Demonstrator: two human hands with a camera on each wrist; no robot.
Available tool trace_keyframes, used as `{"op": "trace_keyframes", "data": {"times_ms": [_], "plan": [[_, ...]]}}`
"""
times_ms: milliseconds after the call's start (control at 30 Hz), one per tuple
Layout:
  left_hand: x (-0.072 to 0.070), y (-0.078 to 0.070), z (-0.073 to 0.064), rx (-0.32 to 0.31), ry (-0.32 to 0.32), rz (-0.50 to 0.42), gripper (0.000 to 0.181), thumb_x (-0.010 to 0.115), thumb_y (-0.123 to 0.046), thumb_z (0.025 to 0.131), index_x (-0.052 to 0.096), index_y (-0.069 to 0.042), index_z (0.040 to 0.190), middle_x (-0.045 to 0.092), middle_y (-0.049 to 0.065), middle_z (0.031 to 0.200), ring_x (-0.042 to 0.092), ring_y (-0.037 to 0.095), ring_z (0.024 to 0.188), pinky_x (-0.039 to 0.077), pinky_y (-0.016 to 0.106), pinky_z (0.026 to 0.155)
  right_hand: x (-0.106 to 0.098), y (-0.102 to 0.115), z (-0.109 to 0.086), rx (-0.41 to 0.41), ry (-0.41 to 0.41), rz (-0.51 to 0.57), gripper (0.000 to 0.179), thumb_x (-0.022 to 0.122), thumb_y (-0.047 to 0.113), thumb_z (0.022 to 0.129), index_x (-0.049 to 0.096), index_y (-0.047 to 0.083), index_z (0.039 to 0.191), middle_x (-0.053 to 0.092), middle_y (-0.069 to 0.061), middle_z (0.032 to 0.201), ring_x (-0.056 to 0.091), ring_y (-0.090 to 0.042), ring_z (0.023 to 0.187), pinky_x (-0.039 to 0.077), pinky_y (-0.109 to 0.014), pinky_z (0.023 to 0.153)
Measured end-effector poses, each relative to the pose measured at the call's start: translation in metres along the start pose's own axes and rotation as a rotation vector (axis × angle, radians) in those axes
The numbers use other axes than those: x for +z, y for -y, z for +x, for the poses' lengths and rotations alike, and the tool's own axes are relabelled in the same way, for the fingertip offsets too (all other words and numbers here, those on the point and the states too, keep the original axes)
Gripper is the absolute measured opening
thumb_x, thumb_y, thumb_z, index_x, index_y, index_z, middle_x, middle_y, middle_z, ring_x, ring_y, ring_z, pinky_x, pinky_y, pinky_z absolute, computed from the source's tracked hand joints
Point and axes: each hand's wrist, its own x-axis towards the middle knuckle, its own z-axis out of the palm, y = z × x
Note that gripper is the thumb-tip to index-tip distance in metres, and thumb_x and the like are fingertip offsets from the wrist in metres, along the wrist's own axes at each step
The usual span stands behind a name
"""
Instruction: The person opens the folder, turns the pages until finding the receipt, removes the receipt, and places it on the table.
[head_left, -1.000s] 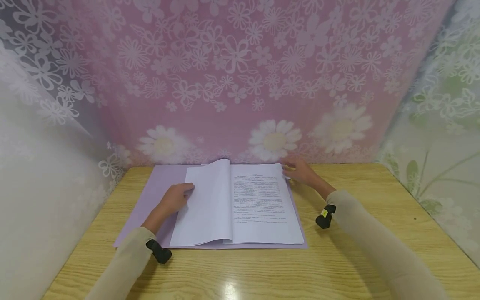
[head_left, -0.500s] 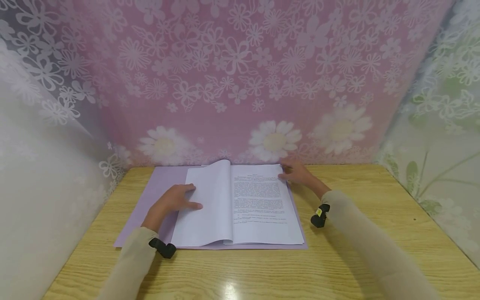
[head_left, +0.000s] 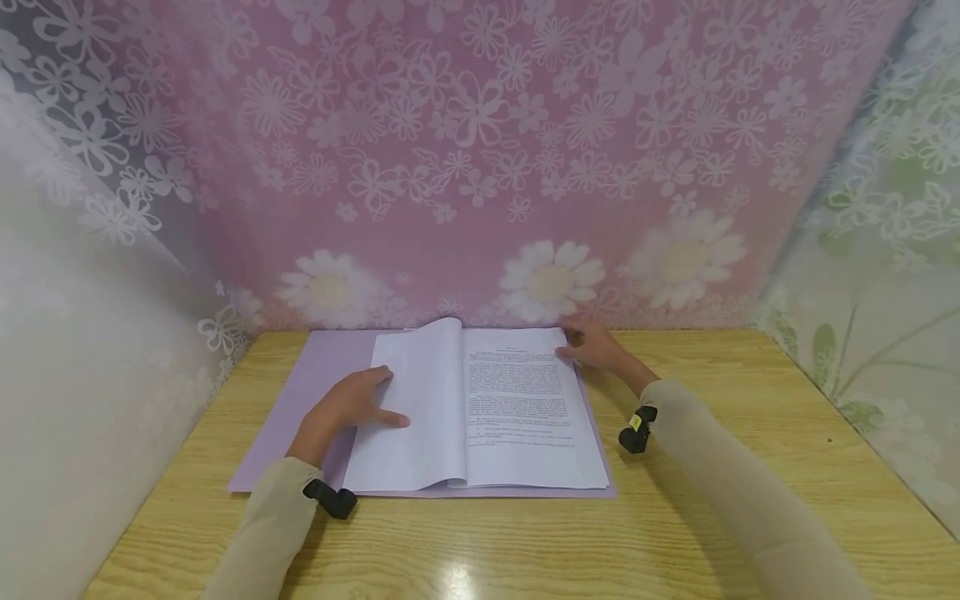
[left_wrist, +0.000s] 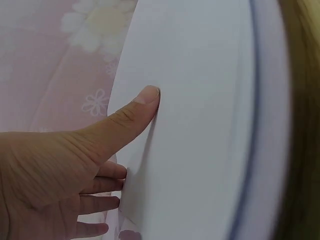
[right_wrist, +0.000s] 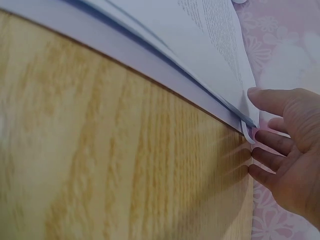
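Observation:
A stack of white paper sheets [head_left: 521,462] lies open inside a lilac folder [head_left: 262,462], printed text on the right-hand page. The left-hand page [head_left: 420,400] is turned over and blank, bulging up along the middle fold. My left hand [head_left: 348,402] rests at that page's outer edge. In the left wrist view its thumb [left_wrist: 148,95] lies on the blank paper, the other fingers spread along the edge. At the top right corner of the printed page is my right hand [head_left: 596,344]. Its thumb [right_wrist: 260,95] touches the sheet's edge, while the fingers [right_wrist: 272,142] stretch loosely beside the corner.
The folder lies on a light wooden table [head_left: 480,550] whose back edge meets a pink flowered backdrop [head_left: 450,208]. Pale flowered cloth [head_left: 885,333] borders the right side. A small curled white strip [right_wrist: 247,132] juts out at the stack's corner in the right wrist view.
My left hand has shifted slightly right and spread its thumb out over the blank page. My right hand has moved a little left, its thumb now onto the printed page's corner.

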Motion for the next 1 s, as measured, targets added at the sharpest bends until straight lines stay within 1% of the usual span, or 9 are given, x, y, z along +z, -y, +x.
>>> {"op": "trace_keyframes", "data": {"times_ms": [100,233,367,500,600,733,833,900,1000], "plan": [[0.0,-0.0048,-0.0013,-0.006,0.007,0.013,0.113,0.087,-0.056,0.073,0.037,0.005,0.154,0.034,0.026,0.162,0.032,0.045,0.15,0.031,0.056,0.122,0.0007,0.0003,0.0007,0.004,-0.007,0.002,0.066,0.074,0.014,0.093,0.046,-0.005,0.15,0.039,-0.026,0.159,0.036,-0.046,0.147,0.029,-0.061,0.121],[0.0019,-0.0065,-0.0018,-0.003,0.028,0.056,0.122,0.087,-0.061,0.07,0.032,0.006,0.156,0.03,0.028,0.163,0.03,0.046,0.151,0.03,0.057,0.122,0.0015,0.0001,0.0012,-0.002,-0.019,0.019,0.065,0.074,0.012,0.092,0.047,-0.006,0.148,0.041,-0.027,0.157,0.039,-0.046,0.146,0.031,-0.06,0.121],[0.0023,-0.008,-0.0041,0.0,0.043,0.071,0.126,0.087,-0.062,0.07,0.027,0.007,0.157,0.026,0.031,0.163,0.027,0.048,0.151,0.029,0.06,0.121,0.0019,0.0001,0.001,-0.008,-0.031,0.055,0.062,0.072,0.009,0.093,0.048,-0.007,0.147,0.043,-0.029,0.155,0.043,-0.049,0.142,0.034,-0.061,0.119],[0.0023,-0.009,-0.0056,-0.003,0.048,0.073,0.127,0.087,-0.062,0.07,0.026,0.007,0.157,0.025,0.031,0.164,0.025,0.049,0.152,0.029,0.062,0.121,0.0019,0.0016,0.0001,0.019,-0.047,0.1,0.06,0.069,0.009,0.095,0.046,-0.007,0.149,0.044,-0.029,0.155,0.043,-0.051,0.142,0.037,-0.06,0.117],[0.0028,-0.0086,-0.0055,0.002,0.049,0.081,0.126,0.086,-0.062,0.071,0.025,0.007,0.157,0.025,0.031,0.164,0.025,0.048,0.152,0.029,0.061,0.121,0.0009,0.0048,-0.0017,0.03,-0.077,0.141,0.06,0.069,0.009,0.096,0.046,-0.006,0.149,0.048,-0.028,0.152,0.046,-0.049,0.14,0.04,-0.059,0.115],[0.0029,-0.0078,-0.0048,0.011,0.05,0.092,0.125,0.085,-0.063,0.072,0.026,0.007,0.157,0.025,0.031,0.164,0.026,0.048,0.151,0.03,0.061,0.121,0.0001,0.0068,-0.0027,-0.004,-0.111,0.198,0.058,0.071,0.005,0.094,0.048,-0.009,0.146,0.054,-0.03,0.145,0.055,-0.048,0.132,0.046,-0.058,0.11],[0.0029,-0.0075,-0.0045,0.015,0.051,0.098,0.125,0.085,-0.063,0.072,0.026,0.007,0.157,0.026,0.031,0.163,0.026,0.048,0.151,0.03,0.061,0.121,0.0008,0.0037,-0.0028,-0.027,-0.11,0.229,0.059,0.071,0.003,0.093,0.047,-0.01,0.146,0.057,-0.032,0.141,0.059,-0.048,0.127,0.048,-0.057,0.108],[0.0031,-0.0076,-0.0043,0.018,0.05,0.101,0.125,0.085,-0.063,0.072,0.027,0.007,0.157,0.026,0.031,0.163,0.027,0.048,0.151,0.03,0.061,0.12,0.0012,0.0009,-0.0038,-0.035,-0.108,0.252,0.061,0.071,0.003,0.094,0.046,-0.009,0.147,0.057,-0.033,0.14,0.06,-0.048,0.126,0.048,-0.057,0.108],[0.0033,-0.0076,-0.0049,0.018,0.05,0.1,0.125,0.084,-0.064,0.072,0.026,0.008,0.157,0.026,0.031,0.164,0.026,0.048,0.151,0.03,0.061,0.121,0.0014,-0.0028,-0.0077,-0.033,-0.108,0.315,0.063,0.07,0.004,0.095,0.043,-0.006,0.151,0.054,-0.032,0.143,0.058,-0.048,0.127,0.048,-0.057,0.108]]}}
